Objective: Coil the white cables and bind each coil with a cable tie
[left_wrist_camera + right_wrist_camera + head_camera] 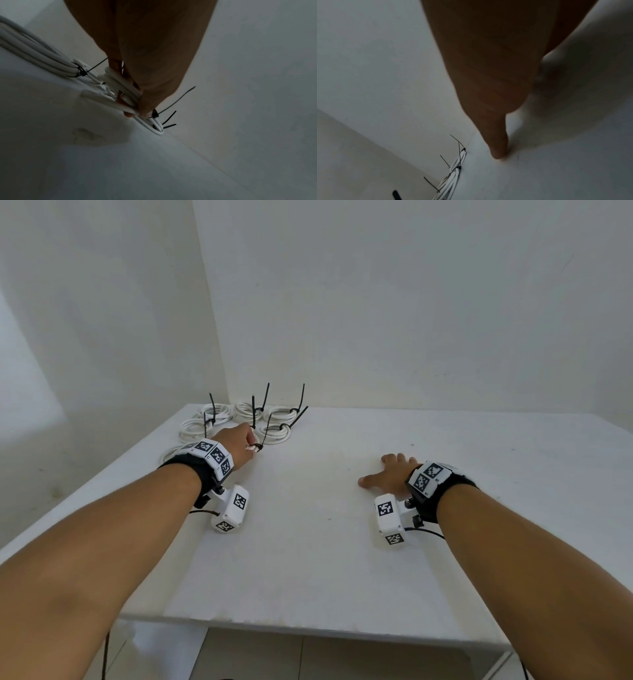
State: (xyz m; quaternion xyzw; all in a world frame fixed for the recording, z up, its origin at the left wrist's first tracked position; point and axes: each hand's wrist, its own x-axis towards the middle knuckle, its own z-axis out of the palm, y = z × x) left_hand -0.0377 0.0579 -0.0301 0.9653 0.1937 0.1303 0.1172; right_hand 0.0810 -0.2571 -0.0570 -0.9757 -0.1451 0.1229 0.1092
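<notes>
Several white cable coils (277, 430), each bound with a black cable tie (265, 397), lie grouped at the table's far left corner. My left hand (239, 448) grips one more tied white coil (125, 93) at the near edge of that group; its black tie (155, 113) sticks out beside my fingers. The coil is mostly hidden under the hand in the head view. My right hand (390, 470) lies flat on the white table (308, 542) to the right, fingers straight and spread, holding nothing. The coils (453, 175) show at a distance in the right wrist view.
The table stands in a corner of white walls (411, 302). Its left edge runs close past the coils, and its front edge (308, 625) is near me. Another coil (171, 453) lies partly hidden behind my left wrist.
</notes>
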